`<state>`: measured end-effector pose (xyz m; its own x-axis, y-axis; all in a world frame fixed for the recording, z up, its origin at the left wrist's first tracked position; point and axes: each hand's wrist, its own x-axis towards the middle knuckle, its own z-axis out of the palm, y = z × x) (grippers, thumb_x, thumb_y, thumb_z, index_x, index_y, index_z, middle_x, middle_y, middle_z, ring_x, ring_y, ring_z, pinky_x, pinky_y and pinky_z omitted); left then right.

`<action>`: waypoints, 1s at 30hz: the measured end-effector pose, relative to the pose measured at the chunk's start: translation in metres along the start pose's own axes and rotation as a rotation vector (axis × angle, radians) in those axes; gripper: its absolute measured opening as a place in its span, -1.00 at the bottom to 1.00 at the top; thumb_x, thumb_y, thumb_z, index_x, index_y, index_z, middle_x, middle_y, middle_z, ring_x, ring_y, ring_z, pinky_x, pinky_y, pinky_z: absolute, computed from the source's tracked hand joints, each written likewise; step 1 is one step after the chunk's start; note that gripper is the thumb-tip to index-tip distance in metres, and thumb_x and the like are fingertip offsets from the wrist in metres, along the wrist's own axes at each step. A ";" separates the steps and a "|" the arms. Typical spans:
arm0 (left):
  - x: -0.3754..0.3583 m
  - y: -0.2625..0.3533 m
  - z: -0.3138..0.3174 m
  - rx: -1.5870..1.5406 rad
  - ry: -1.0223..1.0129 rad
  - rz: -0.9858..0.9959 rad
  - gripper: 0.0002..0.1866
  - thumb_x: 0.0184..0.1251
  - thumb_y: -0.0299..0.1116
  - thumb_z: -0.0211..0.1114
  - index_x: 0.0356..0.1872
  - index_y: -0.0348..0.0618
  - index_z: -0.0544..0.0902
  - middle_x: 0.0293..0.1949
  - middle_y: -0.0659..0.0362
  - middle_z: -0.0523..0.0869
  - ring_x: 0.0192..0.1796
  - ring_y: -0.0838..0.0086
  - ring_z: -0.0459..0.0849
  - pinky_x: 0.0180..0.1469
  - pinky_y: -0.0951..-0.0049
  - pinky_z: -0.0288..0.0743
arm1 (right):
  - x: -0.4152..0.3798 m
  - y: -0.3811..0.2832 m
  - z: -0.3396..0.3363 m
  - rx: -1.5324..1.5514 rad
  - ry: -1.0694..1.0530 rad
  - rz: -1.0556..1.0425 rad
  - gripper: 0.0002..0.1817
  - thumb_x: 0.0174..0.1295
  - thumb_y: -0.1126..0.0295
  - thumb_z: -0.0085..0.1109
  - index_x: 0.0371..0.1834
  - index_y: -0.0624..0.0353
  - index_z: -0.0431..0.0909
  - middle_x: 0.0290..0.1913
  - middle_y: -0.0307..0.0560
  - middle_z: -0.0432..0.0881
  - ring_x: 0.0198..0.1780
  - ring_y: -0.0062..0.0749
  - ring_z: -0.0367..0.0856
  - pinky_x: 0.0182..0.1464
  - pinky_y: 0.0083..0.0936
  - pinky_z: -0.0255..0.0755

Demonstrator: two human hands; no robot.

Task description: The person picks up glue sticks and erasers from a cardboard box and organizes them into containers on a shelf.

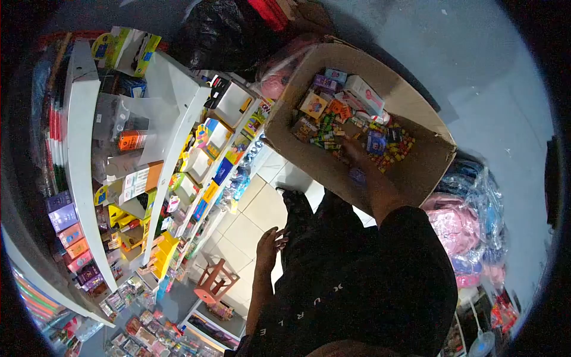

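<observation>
A large open cardboard box (416, 113) stands at the upper right, holding many small colourful packets and several little boxes. My right hand (355, 152) reaches down inside it, over the small packets (389, 149); its fingers are dim, and whether they grip anything is unclear. Beside that hand lie an orange-and-cream box (313, 105) and a white box with a pink print (364, 95). My left hand (271, 243) hangs low beside my dark trousers, away from the box, with its fingers apart and nothing in them.
White shelves (172, 83) with stationery and boxed goods rise on the left. A reddish-brown stool (215, 282) stands on the tiled floor (235, 235). Plastic-wrapped pink bundles (452, 223) lie right of the box, and a black bag (214, 35) sits beyond the shelves.
</observation>
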<state>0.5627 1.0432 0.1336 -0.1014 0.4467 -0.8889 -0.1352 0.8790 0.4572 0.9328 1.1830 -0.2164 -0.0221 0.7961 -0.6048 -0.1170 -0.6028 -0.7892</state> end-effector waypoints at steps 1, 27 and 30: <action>0.000 0.000 -0.001 0.004 -0.002 -0.006 -0.45 0.52 -0.14 0.12 0.31 -0.38 0.35 0.08 -0.07 0.67 -0.15 0.33 0.73 -0.14 0.45 0.56 | 0.003 -0.004 0.003 -0.192 0.028 -0.035 -0.60 0.37 0.08 0.15 0.05 0.18 0.59 -0.54 -0.13 0.48 -0.42 -0.40 0.48 -0.32 -0.26 0.44; 0.009 -0.009 -0.007 0.046 -0.020 -0.020 -0.48 0.52 -0.14 0.12 0.27 -0.37 0.40 0.06 -0.01 0.70 -0.16 0.43 0.73 -0.14 0.50 0.54 | -0.015 -0.111 0.045 -0.449 0.189 -0.092 -0.50 0.35 0.25 0.14 0.29 0.27 0.37 -0.15 0.19 0.64 -0.17 -0.04 0.68 -0.20 -0.10 0.56; 0.012 -0.004 -0.008 0.098 -0.019 -0.010 -0.48 0.50 -0.09 0.14 0.26 -0.31 0.41 0.10 -0.05 0.68 -0.09 0.31 0.74 -0.09 0.42 0.56 | -0.035 -0.122 0.033 -0.037 0.202 0.212 -0.53 0.38 0.17 0.12 0.21 0.23 0.40 -0.17 0.13 0.61 -0.19 -0.10 0.65 -0.21 -0.12 0.54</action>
<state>0.5542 1.0434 0.1213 -0.0818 0.4398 -0.8943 -0.0393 0.8952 0.4439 0.9150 1.2305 -0.0955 0.1568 0.6277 -0.7625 -0.0942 -0.7591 -0.6442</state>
